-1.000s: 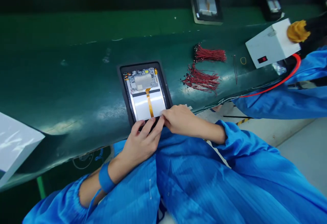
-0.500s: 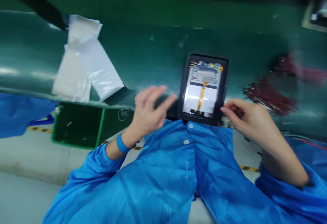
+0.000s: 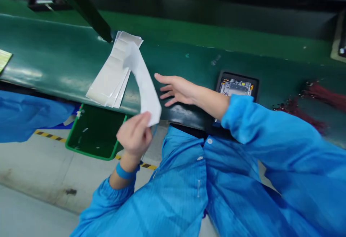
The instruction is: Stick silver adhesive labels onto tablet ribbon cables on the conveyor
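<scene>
Pinched in my left hand (image 3: pixel 135 134) is a white paper-like sheet (image 3: pixel 146 89), lifted and bent, its far end over the stack of similar sheets (image 3: pixel 109 82). My right hand (image 3: pixel 175 90) reaches across to the left with fingers spread, just right of the raised sheet and holding nothing. Under my right forearm lies an opened tablet (image 3: pixel 238 83) in a black frame, its circuit board showing at the top. My sleeve hides much of its lower part.
Thin dark red wires (image 3: pixel 310 114) lie in bundles at the right of the green bench (image 3: pixel 189 64). A green bin (image 3: pixel 94 132) stands below the bench edge at left. A dark post (image 3: pixel 89 13) rises behind the stack. Another person's blue sleeve (image 3: pixel 32 114) is at far left.
My left hand has taken hold of a sheet and lifted it off the stack. My right hand has left the tablet's edge and swung left, fingers opened. The view has shifted left.
</scene>
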`<state>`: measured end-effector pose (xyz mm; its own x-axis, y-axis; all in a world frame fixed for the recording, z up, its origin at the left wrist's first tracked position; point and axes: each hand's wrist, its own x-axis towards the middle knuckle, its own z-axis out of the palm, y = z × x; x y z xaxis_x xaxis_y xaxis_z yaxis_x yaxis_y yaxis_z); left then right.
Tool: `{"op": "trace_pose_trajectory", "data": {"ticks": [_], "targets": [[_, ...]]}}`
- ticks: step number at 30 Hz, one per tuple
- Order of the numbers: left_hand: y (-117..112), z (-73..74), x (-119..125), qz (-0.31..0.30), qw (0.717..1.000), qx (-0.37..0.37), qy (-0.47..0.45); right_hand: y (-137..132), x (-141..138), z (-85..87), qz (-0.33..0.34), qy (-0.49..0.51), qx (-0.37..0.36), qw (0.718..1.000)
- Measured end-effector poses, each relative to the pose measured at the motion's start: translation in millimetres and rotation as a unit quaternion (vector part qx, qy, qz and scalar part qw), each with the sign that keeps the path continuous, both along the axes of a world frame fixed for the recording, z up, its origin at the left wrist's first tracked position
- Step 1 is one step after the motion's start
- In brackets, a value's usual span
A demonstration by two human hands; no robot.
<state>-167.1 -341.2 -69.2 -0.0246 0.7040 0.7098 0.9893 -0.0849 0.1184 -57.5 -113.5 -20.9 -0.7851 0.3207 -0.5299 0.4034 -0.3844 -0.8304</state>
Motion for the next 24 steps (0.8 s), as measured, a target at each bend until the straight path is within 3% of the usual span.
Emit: {"op": "trace_pose_trajectory", "data": {"ticks": [2,4,7,9,13,15,16,19,20,22,24], "targets": [[-8.9,5.6,18.3,-0.102,0.992,-0.067,-0.012,2.8,-28.8,-9.9,-0.030,-0.011,0.013,0.999],[-11.9,3.8,24.3,-0.162,0.976,-0.122,-0.082,-1.1,-41.8,-18.2,-0.064,-0.025,0.064,0.996],[-3.6,-12.9,13.4,-0.105,0.971,-0.096,-0.193,-13.7,-39.1,-24.1,-0.075,-0.020,0.117,0.990],[6.8,-29.4,2.1,-0.058,0.975,-0.091,-0.193,-19.9,-32.1,-24.2,-0.060,-0.007,0.134,0.989],[19.1,-51.2,-7.7,-0.095,0.978,-0.124,-0.137,-21.7,-23.6,-23.8,-0.006,-0.006,0.290,0.957],[16.5,-48.4,-7.2,-0.102,0.982,-0.081,-0.134,-22.0,-19.4,-25.1,0.019,-0.004,0.363,0.932],[13.9,-44.0,-7.2,-0.078,0.987,-0.029,-0.137,-23.2,-16.1,-25.9,0.024,0.005,0.369,0.929],[8.6,-25.1,-10.6,0.046,0.962,0.128,-0.237,-32.5,0.0,-25.6,0.010,0.057,0.305,0.951],[9.1,-19.2,-12.6,0.056,0.942,0.130,-0.303,-37.0,7.2,-24.1,0.010,0.070,0.281,0.957],[13.5,-10.2,-15.6,0.018,0.896,0.058,-0.441,-46.1,23.2,-17.4,0.025,0.080,0.247,0.965],[20.1,-4.2,-14.8,-0.013,0.852,-0.005,-0.523,-53.3,40.1,-5.8,0.036,0.088,0.262,0.960]]}}
